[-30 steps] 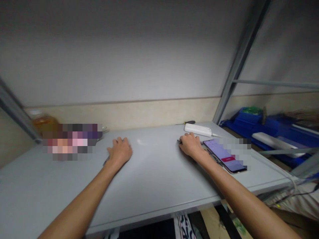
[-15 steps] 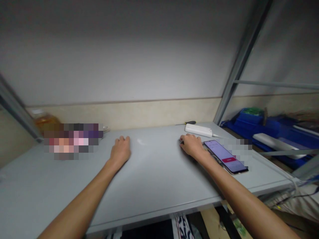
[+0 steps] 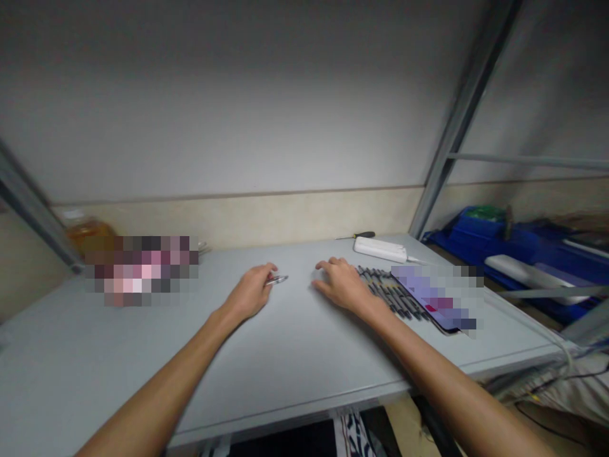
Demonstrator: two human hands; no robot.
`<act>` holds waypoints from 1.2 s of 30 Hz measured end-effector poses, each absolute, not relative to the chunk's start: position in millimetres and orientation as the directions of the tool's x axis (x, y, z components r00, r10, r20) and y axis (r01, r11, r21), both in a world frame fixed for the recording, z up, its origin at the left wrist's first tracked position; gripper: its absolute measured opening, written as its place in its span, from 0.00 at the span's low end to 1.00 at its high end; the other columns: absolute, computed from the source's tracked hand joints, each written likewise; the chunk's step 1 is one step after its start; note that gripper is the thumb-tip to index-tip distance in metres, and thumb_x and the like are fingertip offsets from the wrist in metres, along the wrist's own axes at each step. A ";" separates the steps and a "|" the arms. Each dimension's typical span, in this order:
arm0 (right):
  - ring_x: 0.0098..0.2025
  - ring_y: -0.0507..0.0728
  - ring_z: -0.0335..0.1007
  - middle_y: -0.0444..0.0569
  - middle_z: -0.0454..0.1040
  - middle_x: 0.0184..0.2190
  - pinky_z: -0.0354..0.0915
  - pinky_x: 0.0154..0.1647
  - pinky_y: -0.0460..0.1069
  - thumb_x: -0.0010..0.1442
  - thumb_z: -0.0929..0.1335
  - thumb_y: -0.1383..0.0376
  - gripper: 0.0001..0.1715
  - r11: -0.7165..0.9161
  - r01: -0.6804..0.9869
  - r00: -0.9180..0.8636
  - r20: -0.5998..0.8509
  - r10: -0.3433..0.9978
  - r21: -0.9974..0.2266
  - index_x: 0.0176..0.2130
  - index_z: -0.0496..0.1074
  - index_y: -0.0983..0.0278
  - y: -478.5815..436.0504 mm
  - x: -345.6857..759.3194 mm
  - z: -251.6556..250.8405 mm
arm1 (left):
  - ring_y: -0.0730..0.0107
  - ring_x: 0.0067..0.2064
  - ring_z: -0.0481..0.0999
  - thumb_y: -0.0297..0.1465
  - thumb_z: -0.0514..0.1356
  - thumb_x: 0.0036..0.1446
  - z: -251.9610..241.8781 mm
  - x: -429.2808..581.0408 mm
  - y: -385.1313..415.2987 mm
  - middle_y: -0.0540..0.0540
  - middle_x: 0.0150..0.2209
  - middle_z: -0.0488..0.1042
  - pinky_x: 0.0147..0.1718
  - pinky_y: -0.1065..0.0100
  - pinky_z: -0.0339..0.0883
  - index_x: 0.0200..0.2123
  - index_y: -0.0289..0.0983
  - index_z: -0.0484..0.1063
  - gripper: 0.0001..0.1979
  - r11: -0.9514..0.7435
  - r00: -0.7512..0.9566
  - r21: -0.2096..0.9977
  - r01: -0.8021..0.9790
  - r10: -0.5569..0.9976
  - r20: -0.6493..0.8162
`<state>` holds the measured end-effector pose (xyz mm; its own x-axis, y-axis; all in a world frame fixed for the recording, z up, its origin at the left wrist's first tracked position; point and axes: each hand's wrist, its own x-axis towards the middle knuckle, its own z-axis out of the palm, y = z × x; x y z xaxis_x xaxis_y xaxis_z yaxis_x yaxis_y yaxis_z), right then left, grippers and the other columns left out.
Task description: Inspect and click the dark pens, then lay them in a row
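My left hand (image 3: pixel 250 291) rests on the grey table (image 3: pixel 295 355), its fingers pinched round a small pen with a red part and a silver tip (image 3: pixel 277 278) that points right. My right hand (image 3: pixel 340 283) lies just right of the pen tip, fingers stretched out and spread, holding nothing. Right behind that hand, several dark pens (image 3: pixel 391 293) lie side by side in a row on the table. A phone with a lit screen (image 3: pixel 440 298) lies next to the row, partly blurred out.
A white power bank (image 3: pixel 379 249) with a cable and a small screwdriver (image 3: pixel 356 235) lie at the table's back edge. A blurred patch (image 3: pixel 143 268) and an amber bottle (image 3: pixel 85 231) sit back left. Blue bins (image 3: pixel 504 244) stand on the right behind a metal post (image 3: pixel 457 120).
Both hands have moved toward the table's middle. My left hand now holds a pen. My right hand has left the row of dark pens, which now shows.
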<state>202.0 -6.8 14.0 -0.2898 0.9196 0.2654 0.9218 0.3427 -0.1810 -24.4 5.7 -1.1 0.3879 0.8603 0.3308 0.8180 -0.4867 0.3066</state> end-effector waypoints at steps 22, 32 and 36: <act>0.24 0.49 0.60 0.43 0.67 0.23 0.56 0.26 0.44 0.52 0.66 0.62 0.14 0.306 0.555 -0.354 0.113 0.928 -0.773 0.38 0.70 0.68 -6.5 203.6 17.7 | 0.67 0.38 0.68 0.32 0.49 0.60 7.1 -17.9 -0.4 0.43 0.34 0.73 0.40 0.65 0.62 0.39 0.34 0.69 0.11 -0.727 0.548 0.129 0.674 0.610 0.572; 0.39 0.61 0.70 0.62 0.75 0.37 0.60 0.36 0.50 0.59 0.58 0.61 0.20 0.208 0.955 -0.186 0.120 0.975 -0.209 0.39 0.74 0.68 -15.0 164.4 16.2 | 0.60 0.41 0.66 0.28 0.49 0.58 9.3 8.8 -19.4 0.41 0.36 0.71 0.42 0.57 0.56 0.44 0.35 0.67 0.12 -0.620 0.658 -0.285 0.731 0.531 0.534; 0.34 0.59 0.72 0.61 0.76 0.33 0.58 0.28 0.46 0.56 0.60 0.60 0.21 0.218 0.900 -0.271 -0.095 0.958 -0.377 0.34 0.76 0.70 -11.8 165.0 24.4 | 0.59 0.39 0.67 0.25 0.50 0.56 9.3 13.1 -21.3 0.41 0.35 0.70 0.40 0.57 0.56 0.39 0.35 0.68 0.10 -0.569 0.688 -0.391 0.724 0.550 0.473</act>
